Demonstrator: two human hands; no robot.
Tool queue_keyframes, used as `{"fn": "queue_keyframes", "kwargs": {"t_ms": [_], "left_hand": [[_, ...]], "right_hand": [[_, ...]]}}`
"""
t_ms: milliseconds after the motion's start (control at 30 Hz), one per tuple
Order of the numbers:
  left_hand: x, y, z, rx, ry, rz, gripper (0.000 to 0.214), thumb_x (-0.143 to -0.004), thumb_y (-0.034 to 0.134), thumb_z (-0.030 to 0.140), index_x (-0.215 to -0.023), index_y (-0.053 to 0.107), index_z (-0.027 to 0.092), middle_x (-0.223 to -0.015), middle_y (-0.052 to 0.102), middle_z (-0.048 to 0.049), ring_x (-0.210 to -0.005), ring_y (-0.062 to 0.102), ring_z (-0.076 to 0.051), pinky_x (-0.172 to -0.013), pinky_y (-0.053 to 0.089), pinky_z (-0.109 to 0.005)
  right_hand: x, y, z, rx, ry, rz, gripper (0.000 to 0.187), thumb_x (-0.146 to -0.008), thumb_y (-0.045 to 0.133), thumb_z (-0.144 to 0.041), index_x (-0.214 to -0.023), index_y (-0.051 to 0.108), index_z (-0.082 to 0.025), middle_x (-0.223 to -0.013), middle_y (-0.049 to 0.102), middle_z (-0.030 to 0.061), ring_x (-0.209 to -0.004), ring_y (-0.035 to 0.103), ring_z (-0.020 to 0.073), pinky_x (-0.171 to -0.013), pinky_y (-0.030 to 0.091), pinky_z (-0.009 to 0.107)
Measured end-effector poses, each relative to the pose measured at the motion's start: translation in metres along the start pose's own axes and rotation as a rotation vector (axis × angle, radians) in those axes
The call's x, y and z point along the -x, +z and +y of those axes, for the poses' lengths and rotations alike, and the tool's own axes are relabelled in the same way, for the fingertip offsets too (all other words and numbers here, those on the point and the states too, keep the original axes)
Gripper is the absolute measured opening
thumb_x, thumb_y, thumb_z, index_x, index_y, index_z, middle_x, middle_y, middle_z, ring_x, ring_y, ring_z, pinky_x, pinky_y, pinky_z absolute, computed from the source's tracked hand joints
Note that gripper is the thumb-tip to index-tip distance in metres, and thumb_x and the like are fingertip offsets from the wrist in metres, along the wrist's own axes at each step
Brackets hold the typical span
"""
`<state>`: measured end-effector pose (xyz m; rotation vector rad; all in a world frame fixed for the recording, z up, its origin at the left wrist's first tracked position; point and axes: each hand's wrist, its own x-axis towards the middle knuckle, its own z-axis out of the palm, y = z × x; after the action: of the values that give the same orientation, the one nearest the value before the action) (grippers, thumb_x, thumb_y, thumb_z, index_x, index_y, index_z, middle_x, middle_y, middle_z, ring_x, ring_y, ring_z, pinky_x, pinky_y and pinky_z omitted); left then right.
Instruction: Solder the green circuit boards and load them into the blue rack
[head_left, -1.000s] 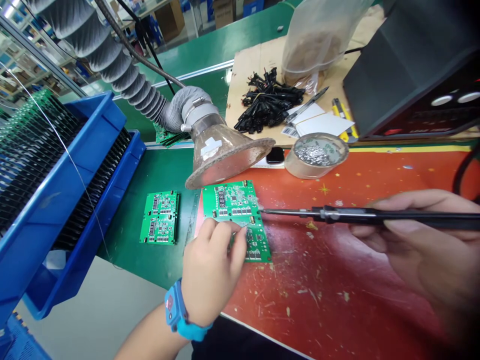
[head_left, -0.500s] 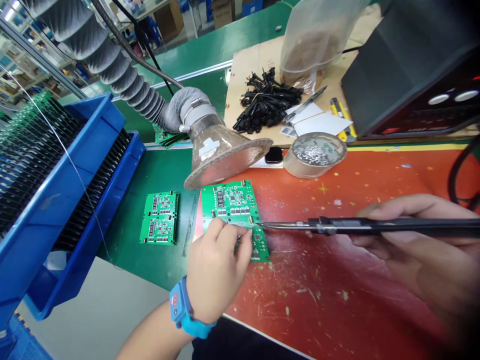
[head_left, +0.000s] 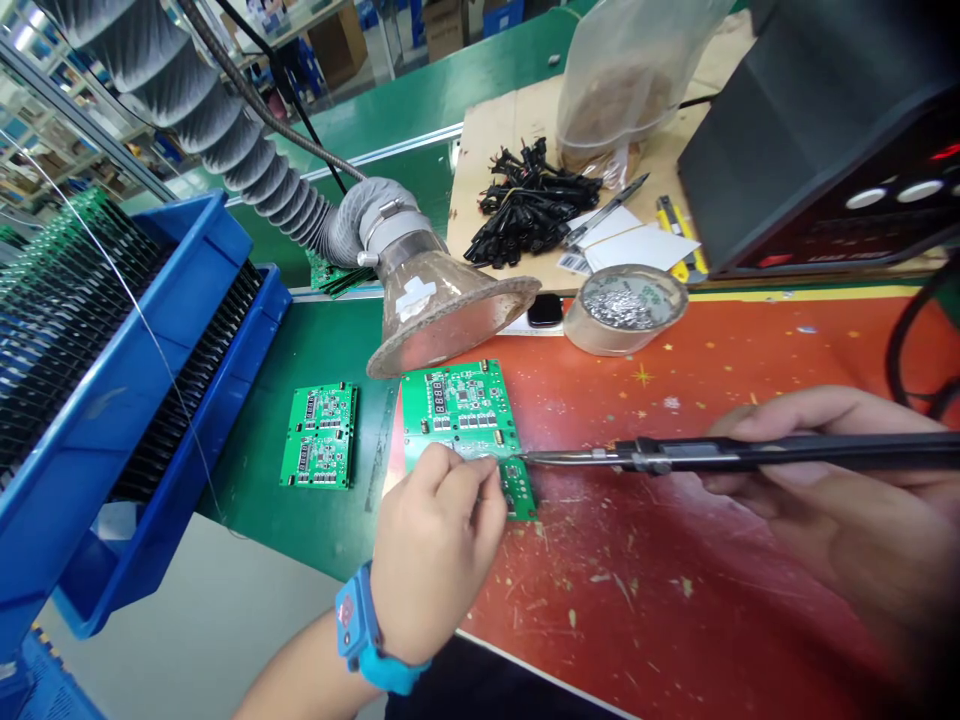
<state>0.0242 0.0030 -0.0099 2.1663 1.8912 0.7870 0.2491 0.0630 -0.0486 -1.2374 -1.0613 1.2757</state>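
Observation:
My right hand is closed around the black handle of a soldering iron. Its metal tip points left and meets the right edge of a green circuit board panel, just beside my left fingertips. My left hand, with a blue band on the wrist, is closed in a pinch over the panel's lower half and hides part of it. A thin strand that looks like solder wire shows at the pinch, mostly covered by the fingers. The panel carries digit displays and small components.
Another circuit board panel lies to the left. A fume extractor hood hangs behind the work. Around it are blue bins of boards, a solder tin, black cable connectors, a utility knife and a dark soldering station.
My left fingers have shifted slightly on the panel and the iron's tip has lowered a little. Both hands keep their grip, and the view has moved slightly.

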Motion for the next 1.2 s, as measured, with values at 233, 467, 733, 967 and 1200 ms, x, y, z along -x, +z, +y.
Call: {"fn": "queue_keyframes", "kwargs": {"t_ms": [233, 467, 733, 967, 1200], "left_hand": [[0.005, -0.006, 0.002, 0.011, -0.021, -0.011, 0.017, -0.085, 0.050, 0.017, -0.095, 0.064, 0.013, -0.071, 0.050, -0.0020, -0.057, 0.048, -0.011, -0.051, 0.045, -0.025], [0.003, 0.000, 0.003, -0.011, 0.016, -0.013, 0.018, -0.087, 0.048, 0.016, -0.095, 0.063, 0.013, -0.073, 0.051, -0.0024, -0.062, 0.052, -0.011, -0.058, 0.050, -0.026], [0.019, -0.008, 0.009, -0.097, 0.002, -0.029, 0.017, -0.087, 0.049, 0.018, -0.096, 0.063, 0.016, -0.068, 0.045, 0.0003, -0.051, 0.044, -0.009, -0.046, 0.040, -0.023], [0.021, -0.002, 0.009, -0.140, 0.006, -0.027, 0.017, -0.087, 0.048, 0.019, -0.094, 0.064, 0.017, -0.068, 0.045, 0.0000, -0.052, 0.046, -0.010, -0.048, 0.041, -0.023], [0.019, 0.002, 0.010, -0.170, 0.042, -0.007, 0.019, -0.087, 0.047, 0.018, -0.096, 0.064, 0.015, -0.068, 0.047, -0.0009, -0.053, 0.047, -0.010, -0.048, 0.042, -0.022]], "right_hand": [[0.001, -0.001, 0.001, -0.017, -0.004, -0.006, 0.024, -0.056, 0.075, -0.035, -0.069, 0.061, -0.022, -0.059, 0.062, -0.0009, -0.045, 0.058, 0.0114, -0.038, 0.046, 0.017], [0.002, -0.001, 0.003, -0.028, -0.010, -0.003, 0.022, -0.057, 0.074, -0.035, -0.070, 0.062, -0.022, -0.058, 0.062, 0.0001, -0.046, 0.058, 0.0113, -0.038, 0.045, 0.017], [-0.001, 0.002, -0.008, -0.068, -0.013, -0.030, 0.019, -0.054, 0.074, -0.032, -0.063, 0.062, -0.022, -0.058, 0.060, 0.0000, -0.043, 0.057, 0.0129, -0.038, 0.045, 0.021], [0.003, 0.003, -0.004, -0.042, -0.045, -0.097, 0.016, -0.059, 0.072, -0.033, -0.067, 0.062, -0.022, -0.060, 0.059, 0.0004, -0.047, 0.055, 0.0124, -0.041, 0.044, 0.021], [0.002, 0.007, -0.010, -0.096, -0.006, -0.079, 0.018, -0.054, 0.075, -0.033, -0.061, 0.064, -0.022, -0.056, 0.058, -0.0004, -0.044, 0.055, 0.0112, -0.040, 0.045, 0.020]]}}
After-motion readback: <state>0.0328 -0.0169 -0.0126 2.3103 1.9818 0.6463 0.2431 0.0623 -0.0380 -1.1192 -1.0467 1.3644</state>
